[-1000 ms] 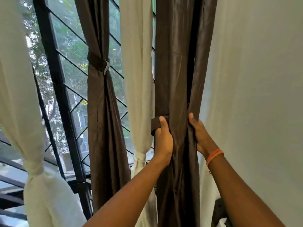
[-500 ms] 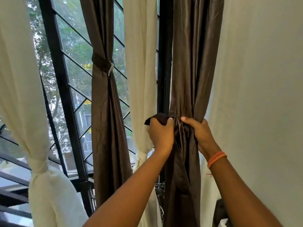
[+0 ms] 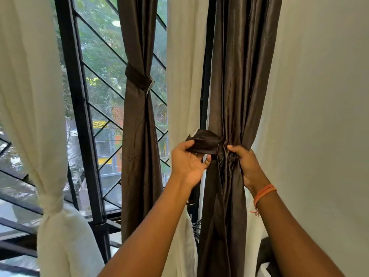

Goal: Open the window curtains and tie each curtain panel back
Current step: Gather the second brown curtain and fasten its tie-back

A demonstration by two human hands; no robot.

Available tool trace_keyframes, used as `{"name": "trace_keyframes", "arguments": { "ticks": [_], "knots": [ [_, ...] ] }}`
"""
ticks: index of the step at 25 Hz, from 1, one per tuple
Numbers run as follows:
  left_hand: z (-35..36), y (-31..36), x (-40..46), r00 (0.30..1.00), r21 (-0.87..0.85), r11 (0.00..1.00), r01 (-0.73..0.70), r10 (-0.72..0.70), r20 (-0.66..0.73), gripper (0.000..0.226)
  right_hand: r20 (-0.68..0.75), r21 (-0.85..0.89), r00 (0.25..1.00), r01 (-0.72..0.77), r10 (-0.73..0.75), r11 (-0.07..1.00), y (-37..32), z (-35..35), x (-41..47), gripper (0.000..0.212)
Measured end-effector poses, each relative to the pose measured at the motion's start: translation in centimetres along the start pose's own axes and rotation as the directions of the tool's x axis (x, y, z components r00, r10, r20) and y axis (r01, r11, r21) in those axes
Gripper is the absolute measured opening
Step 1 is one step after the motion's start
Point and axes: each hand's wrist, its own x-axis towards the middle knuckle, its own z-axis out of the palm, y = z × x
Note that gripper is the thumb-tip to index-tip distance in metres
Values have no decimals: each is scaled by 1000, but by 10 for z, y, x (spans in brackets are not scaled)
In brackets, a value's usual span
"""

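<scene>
Four curtain panels hang at the barred window (image 3: 79,116): knotted white curtain (image 3: 50,176) far left, tied brown curtain (image 3: 139,136), white sheer (image 3: 183,76), then right brown curtain (image 3: 235,76) beside the wall (image 3: 319,96). Left hand (image 3: 186,162) fingers pinch the tieback band (image 3: 205,142); right hand (image 3: 247,164) fingers grip the gathered folds. No legible writing; lower hems cut off.
</scene>
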Motion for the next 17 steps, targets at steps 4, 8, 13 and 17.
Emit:
{"name": "trace_keyframes", "arguments": {
  "ticks": [4,8,13,17],
  "knots": [
    [-19,30,-1,997,132,990,44,-52,57,16,-140,-130,986,71,-89,989,-3,-5,-1,21],
    [-13,27,-4,996,592,806,13,-65,66,21,-62,-183,994,73,-85,980,0,-1,-9,44],
    [-1,-17,-10,996,782,622,-28,-52,78,34,56,-73,992,116,-112,991,5,20,-16,51],
    [-11,-16,-10,989,821,553,-141,45,140,29,15,-27,995,103,-103,994,2,11,-11,41]
  ]
}}
